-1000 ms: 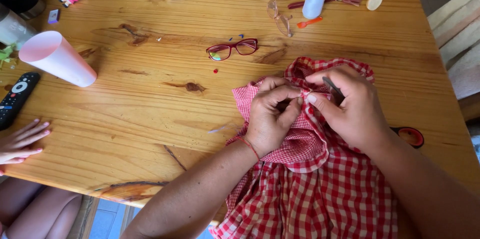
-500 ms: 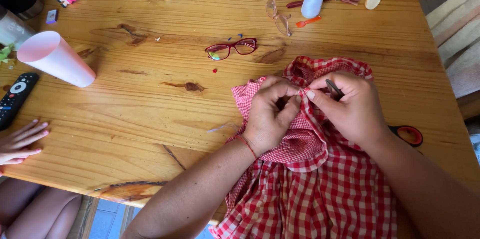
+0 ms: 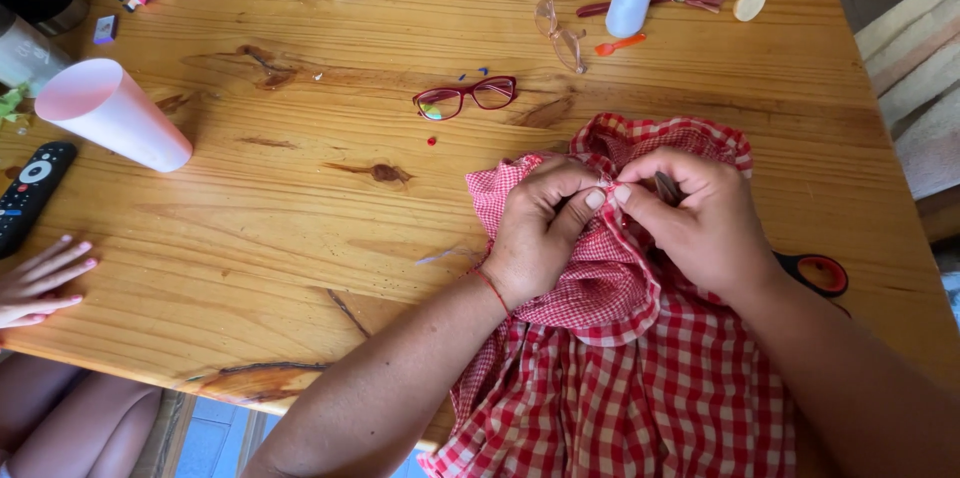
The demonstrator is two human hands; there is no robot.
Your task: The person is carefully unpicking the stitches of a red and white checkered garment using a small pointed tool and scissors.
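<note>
Both hands, left (image 3: pixel 540 228) and right (image 3: pixel 700 223), pinch a fold of checked cloth (image 3: pixel 620 378) at the bench's (image 3: pixel 300 238) near edge; fingertips best kept close for control.

Bunched red-checked cloth (image 3: pixel 620 378) on table edge

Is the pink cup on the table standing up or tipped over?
Tipped over. The pink cup lies on its side on the wooden table, its open mouth facing the upper left.
</note>
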